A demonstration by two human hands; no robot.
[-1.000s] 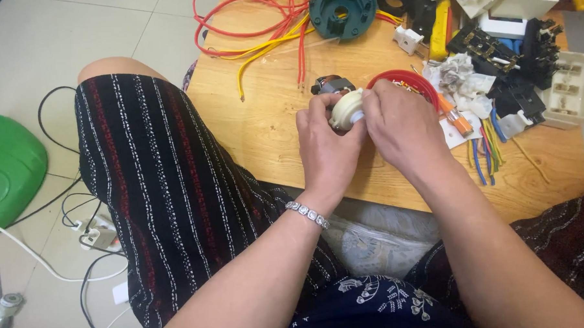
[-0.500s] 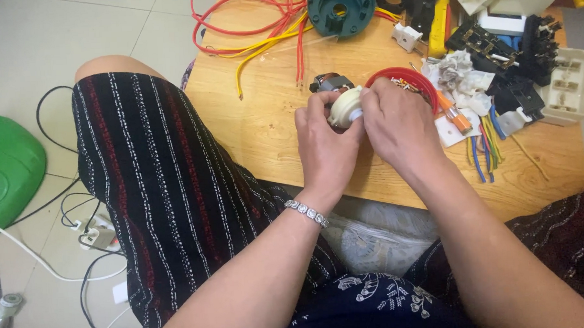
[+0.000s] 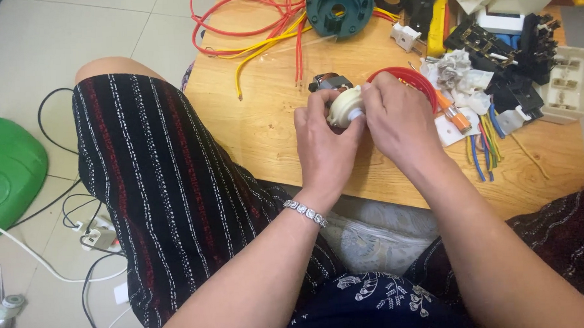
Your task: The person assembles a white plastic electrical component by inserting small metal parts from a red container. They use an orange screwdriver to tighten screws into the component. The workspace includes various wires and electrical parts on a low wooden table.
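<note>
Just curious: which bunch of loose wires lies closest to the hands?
The short blue, green and yellow wires, just beside the right hand; the long red and yellow ones lie farther up.

A low wooden table [image 3: 271, 129] carries red and yellow wires [image 3: 268, 29], a dark green round housing [image 3: 340, 10], white switch parts [image 3: 564, 83] and short coloured wire offcuts [image 3: 482, 151].

Small motor [image 3: 339, 99], cream round plastic end, dark metal body behind, held above wooden table edge

My one view: head-worn camera, looking steeply down from close range; wooden table [image 3: 271, 129] fills upper right of frame, tiled floor [image 3: 35, 43] upper left.
</note>
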